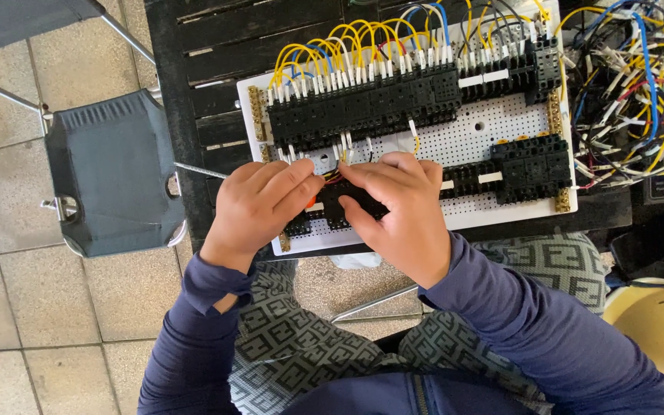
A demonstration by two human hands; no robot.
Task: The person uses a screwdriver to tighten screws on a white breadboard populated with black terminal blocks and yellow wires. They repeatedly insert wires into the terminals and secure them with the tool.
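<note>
1. I see a white perforated board (501, 123) lying flat on the dark slatted table (217, 46) — black relay sockets (363, 104) in rows, easy to reach.
2. My right hand (405, 215) rests curled over the lower socket row (347, 204), steadying it.
3. My left hand (259, 204) is pinching something orange there — fingertips meeting.

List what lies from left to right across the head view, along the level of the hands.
Grey folding chair → left hand → right hand → black terminal blocks on the white perforated board → tangle of loose wires.

Left hand (259, 204), right hand (397, 211), fingertips together
</note>
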